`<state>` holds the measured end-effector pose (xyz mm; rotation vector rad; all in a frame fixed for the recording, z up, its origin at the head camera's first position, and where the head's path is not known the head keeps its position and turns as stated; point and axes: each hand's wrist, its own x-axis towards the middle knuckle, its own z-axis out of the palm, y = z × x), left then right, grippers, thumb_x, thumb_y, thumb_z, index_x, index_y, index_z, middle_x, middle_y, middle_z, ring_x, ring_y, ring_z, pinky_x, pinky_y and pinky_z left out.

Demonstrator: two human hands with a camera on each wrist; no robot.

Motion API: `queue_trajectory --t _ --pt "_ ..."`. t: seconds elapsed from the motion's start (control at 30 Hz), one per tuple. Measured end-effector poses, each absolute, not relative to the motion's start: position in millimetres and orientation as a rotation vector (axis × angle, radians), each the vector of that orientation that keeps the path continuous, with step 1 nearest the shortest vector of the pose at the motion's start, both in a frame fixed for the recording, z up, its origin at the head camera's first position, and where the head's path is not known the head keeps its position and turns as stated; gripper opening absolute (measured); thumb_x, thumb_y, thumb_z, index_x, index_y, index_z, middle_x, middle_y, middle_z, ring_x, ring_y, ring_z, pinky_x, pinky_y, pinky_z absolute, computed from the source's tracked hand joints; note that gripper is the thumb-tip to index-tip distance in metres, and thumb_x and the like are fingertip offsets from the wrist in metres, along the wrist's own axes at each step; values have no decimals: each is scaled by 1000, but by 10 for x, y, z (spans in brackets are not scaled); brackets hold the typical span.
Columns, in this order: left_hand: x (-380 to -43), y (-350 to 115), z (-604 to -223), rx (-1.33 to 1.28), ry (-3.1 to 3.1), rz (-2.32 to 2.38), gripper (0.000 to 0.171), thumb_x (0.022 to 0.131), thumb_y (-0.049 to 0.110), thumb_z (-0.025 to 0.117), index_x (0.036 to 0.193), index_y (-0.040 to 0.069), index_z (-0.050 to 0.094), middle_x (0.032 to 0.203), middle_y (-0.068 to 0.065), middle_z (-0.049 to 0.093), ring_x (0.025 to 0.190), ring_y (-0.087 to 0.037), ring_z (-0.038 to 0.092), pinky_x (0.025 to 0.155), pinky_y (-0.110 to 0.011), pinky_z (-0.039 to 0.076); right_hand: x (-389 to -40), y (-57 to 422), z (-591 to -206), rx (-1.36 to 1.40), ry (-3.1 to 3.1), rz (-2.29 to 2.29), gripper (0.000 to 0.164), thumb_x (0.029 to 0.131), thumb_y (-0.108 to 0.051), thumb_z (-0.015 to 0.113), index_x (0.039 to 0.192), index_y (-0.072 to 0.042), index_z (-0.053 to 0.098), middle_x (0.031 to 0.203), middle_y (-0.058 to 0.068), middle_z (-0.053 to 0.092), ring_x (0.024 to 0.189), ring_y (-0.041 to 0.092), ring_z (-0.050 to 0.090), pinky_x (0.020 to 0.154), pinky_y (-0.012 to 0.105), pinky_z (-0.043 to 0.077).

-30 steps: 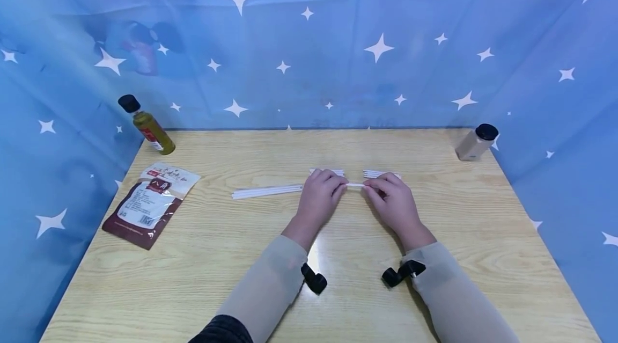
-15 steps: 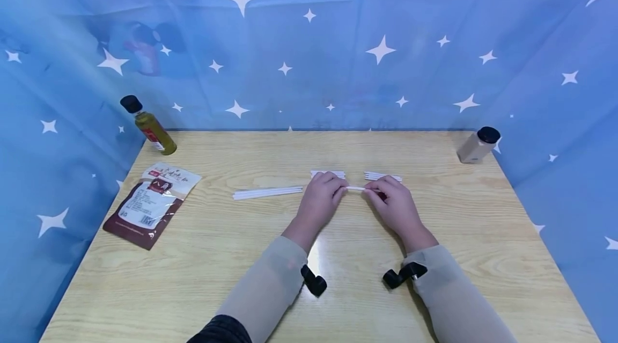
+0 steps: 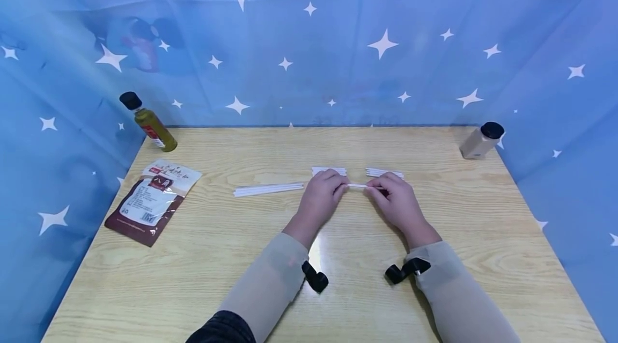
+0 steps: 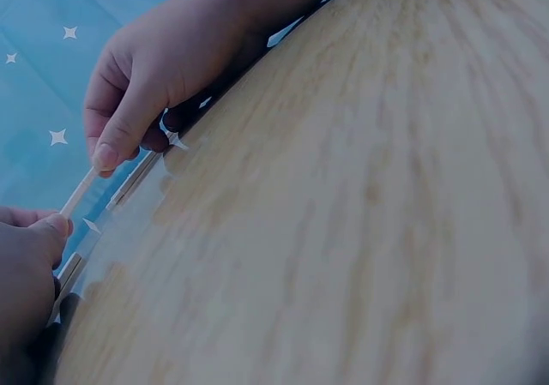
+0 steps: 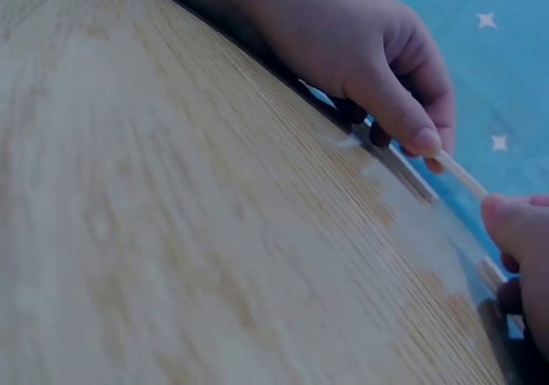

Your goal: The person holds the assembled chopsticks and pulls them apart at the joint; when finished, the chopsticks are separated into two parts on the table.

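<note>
My left hand [image 3: 318, 198] and right hand [image 3: 396, 201] face each other over the middle of the table. Between them they pinch a thin white stick [image 3: 357, 185], one end in each hand's fingertips. Both wrist views show the stick [image 4: 79, 192] held just above the tabletop by thumb and fingers. Behind the left hand lies a row of short white sticks [image 3: 329, 170], partly hidden by it. Another short row of sticks [image 3: 384, 172] is behind the right hand. Longer white sticks [image 3: 267, 189] lie together to the left of my left hand.
A brown and white pouch [image 3: 149, 203] lies flat on the left of the wooden table [image 3: 217, 278]. An oil bottle [image 3: 156, 128] stands at the back left corner, and a black-capped jar [image 3: 479, 143] at the back right. A blue starry cloth [image 3: 289, 37] hangs behind.
Both hands keep their hold on the stick in nearly the same place. The head view shifts slightly; the objects on the table stay put.
</note>
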<state>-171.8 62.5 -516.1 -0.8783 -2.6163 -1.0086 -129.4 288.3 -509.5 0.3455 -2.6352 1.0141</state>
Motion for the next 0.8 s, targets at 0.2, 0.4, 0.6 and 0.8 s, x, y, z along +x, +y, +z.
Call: queue_trajectory --t 0.2,0.4,0.6,0.8 --pt "-1706 632 -5161 -856 -2612 -1021 12 103 22 74 109 16 82 108 3 73 102 -18 67 96 -31 53 -1285 2877 -5100 349 -2625 1028 7 100 -17 78 101 -10 79 98 -1 71 82 13 59 72 31 49" --pt "-1693 634 -5144 -855 -2619 -1027 12 104 22 73 108 16 82 106 3 73 102 -18 68 96 -31 53 -1283 2883 -5102 341 -2598 1060 4 98 -12 81 101 -10 79 99 0 72 82 13 60 73 26 48" --pt "-1693 623 -5142 -862 -2612 -1062 11 104 21 73 107 15 82 104 4 72 100 -16 68 95 -30 53 -1286 2892 -5105 351 -2602 1067 4 96 -11 82 99 -11 79 98 -1 72 82 12 61 73 24 49" --pt "-1704 616 -5127 -875 -2616 -1086 12 104 22 73 108 15 83 104 4 72 100 -15 68 95 -29 53 -1306 2919 -5107 355 -2614 1097 4 98 -15 80 99 -11 79 97 -2 72 84 12 62 74 24 49"
